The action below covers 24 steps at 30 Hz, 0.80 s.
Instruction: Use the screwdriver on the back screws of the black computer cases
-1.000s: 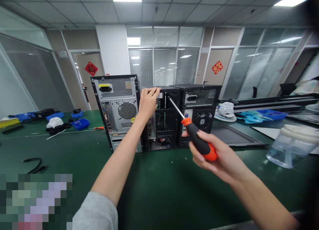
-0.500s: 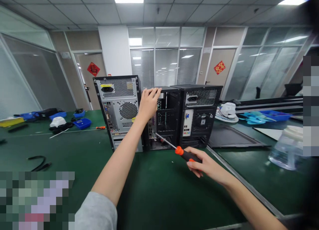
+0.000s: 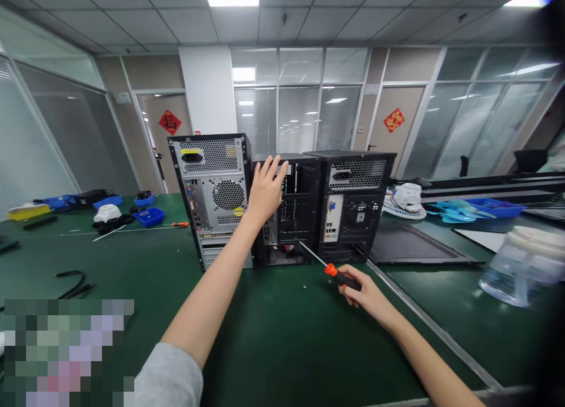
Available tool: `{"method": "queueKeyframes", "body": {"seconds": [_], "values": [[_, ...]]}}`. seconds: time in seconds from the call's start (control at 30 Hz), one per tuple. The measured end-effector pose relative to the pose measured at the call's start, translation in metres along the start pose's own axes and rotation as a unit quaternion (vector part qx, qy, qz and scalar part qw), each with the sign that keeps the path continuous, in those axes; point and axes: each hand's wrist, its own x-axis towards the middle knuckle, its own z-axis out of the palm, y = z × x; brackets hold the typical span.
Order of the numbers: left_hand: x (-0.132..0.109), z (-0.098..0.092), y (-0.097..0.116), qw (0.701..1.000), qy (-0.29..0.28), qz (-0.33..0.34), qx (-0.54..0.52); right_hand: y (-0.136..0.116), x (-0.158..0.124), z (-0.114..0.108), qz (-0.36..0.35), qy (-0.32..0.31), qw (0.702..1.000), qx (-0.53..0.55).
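My left hand [image 3: 266, 190] lies with spread fingers against the upper rear edge of the middle computer case [image 3: 311, 210], a black tower with its back facing me. My right hand [image 3: 365, 294] is closed around the black and orange handle of a screwdriver [image 3: 331, 270]. Its shaft points up and left, and the tip is at the lower rear of the middle case; whether it touches is too small to tell. Close on either side stand a silver-backed computer case [image 3: 209, 186] and a black computer case [image 3: 362, 183].
A flat black panel [image 3: 410, 242] and a clear jug [image 3: 514, 269] are at the right. Blue trays [image 3: 150, 217], a second orange screwdriver [image 3: 180, 224] and a black cable [image 3: 77, 286] lie left on the green table [image 3: 273, 336]. Tiny light bits [image 3: 304, 287] lie before the cases.
The screwdriver tip has shifted right and slightly down along the middle case's back, the right hand moving with it. My left hand's fingers are more spread on the same case.
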Motion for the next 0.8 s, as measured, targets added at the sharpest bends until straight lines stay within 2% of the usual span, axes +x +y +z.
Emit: {"method": "queueKeyframes", "body": {"seconds": [0.17, 0.27, 0.4, 0.57, 0.67, 0.8], "values": [[-0.025, 0.006, 0.017, 0.999, -0.003, 0.025, -0.025, 0.004, 0.0, -0.001, -0.015, 0.037, 0.999, 0.01], [-0.045, 0.017, 0.033, 0.997, -0.033, 0.048, -0.056, 0.005, -0.002, -0.001, -0.03, 0.052, 0.998, 0.02], [-0.07, 0.035, 0.06, 0.976, -0.151, 0.101, -0.118, 0.005, -0.005, -0.003, -0.054, 0.071, 0.995, 0.038], [-0.098, 0.058, 0.096, 0.908, -0.341, 0.153, -0.187, 0.005, -0.007, -0.004, -0.064, 0.09, 0.993, 0.038], [-0.115, 0.073, 0.108, 0.885, -0.391, 0.162, -0.193, 0.003, -0.006, -0.003, -0.064, 0.093, 0.993, 0.028], [-0.134, 0.09, 0.114, 0.889, -0.383, 0.136, -0.213, -0.001, -0.006, -0.001, -0.062, 0.093, 0.994, 0.011]]}}
